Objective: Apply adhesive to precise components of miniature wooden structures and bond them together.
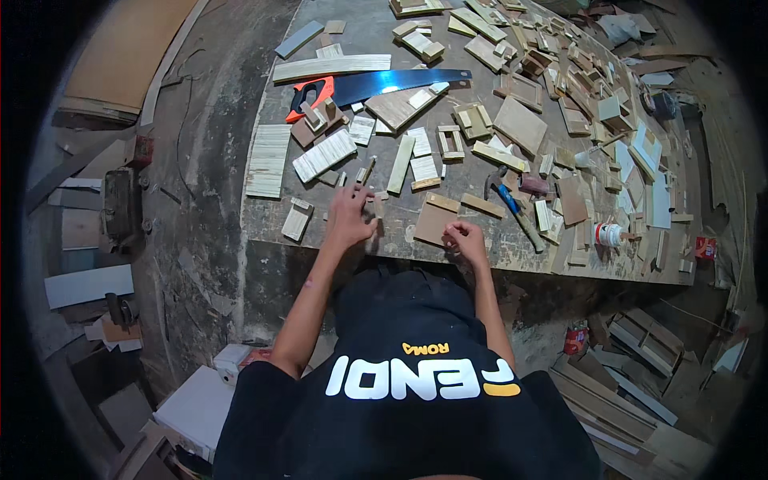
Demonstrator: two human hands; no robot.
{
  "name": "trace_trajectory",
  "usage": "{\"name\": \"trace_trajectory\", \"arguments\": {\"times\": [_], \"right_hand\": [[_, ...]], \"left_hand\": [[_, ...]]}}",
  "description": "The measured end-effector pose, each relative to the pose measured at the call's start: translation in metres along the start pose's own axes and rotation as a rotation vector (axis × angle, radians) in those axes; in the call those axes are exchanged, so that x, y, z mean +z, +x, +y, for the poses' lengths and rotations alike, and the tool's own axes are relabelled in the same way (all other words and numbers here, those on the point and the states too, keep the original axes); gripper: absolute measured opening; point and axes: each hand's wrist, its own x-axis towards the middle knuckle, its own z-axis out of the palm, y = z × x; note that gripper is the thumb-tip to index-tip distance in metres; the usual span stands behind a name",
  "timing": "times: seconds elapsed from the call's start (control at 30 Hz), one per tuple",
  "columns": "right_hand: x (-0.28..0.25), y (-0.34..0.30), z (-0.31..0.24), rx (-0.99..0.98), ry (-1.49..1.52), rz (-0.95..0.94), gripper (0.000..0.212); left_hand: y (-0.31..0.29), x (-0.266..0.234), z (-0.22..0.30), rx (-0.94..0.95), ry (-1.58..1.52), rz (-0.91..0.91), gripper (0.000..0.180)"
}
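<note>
My left hand (349,218) is over the near edge of the worktable, its fingers apart. Its fingertips reach beside small wood offcuts (366,171), and I see nothing held in it. To its left lies a small block with a pale strip on it (298,220). My right hand (467,240) is closed, fingertips drawn together, at the right edge of a thin brown board (433,221). What those fingers hold, if anything, I cannot make out. A narrow wood strip (442,202) rests along the board's far edge, and another strip (482,206) lies just right of it.
A handsaw with an orange and black handle (384,85) lies across the far left of the worktable (264,216). A blue-handled hammer (512,210) and a white bottle (609,234) lie to the right. Wood scraps (576,88) crowd the far right. Boards (88,286) lie on the floor.
</note>
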Motion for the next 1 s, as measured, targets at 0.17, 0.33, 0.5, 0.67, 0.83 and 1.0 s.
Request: {"name": "trace_trajectory", "arguments": {"times": [0.17, 0.33, 0.5, 0.67, 0.83, 1.0], "right_hand": [[0.005, 0.0, 0.007, -0.054, -0.062, 0.005, 0.023], [0.003, 0.0, 0.026, -0.075, -0.125, 0.017, 0.026], [-0.004, -0.006, 0.036, -0.006, -0.021, 0.068, 0.026], [-0.01, -0.007, 0.037, -0.057, -0.077, 0.085, 0.026], [-0.007, -0.009, 0.03, 0.017, 0.039, 0.065, 0.026], [-0.013, -0.008, 0.032, -0.018, -0.026, 0.07, 0.025]], "left_hand": [[0.005, 0.066, 0.016, 0.148, -0.159, -0.081, 0.042], [0.018, 0.104, 0.047, 0.151, -0.173, -0.254, 0.034], [0.017, 0.117, 0.05, 0.036, -0.149, -0.161, 0.029], [0.019, 0.118, 0.051, -0.21, -0.247, -0.267, 0.038], [0.019, 0.132, 0.041, -0.268, -0.247, -0.159, 0.032], [0.016, 0.123, 0.043, -0.323, -0.228, -0.161, 0.029]]}}
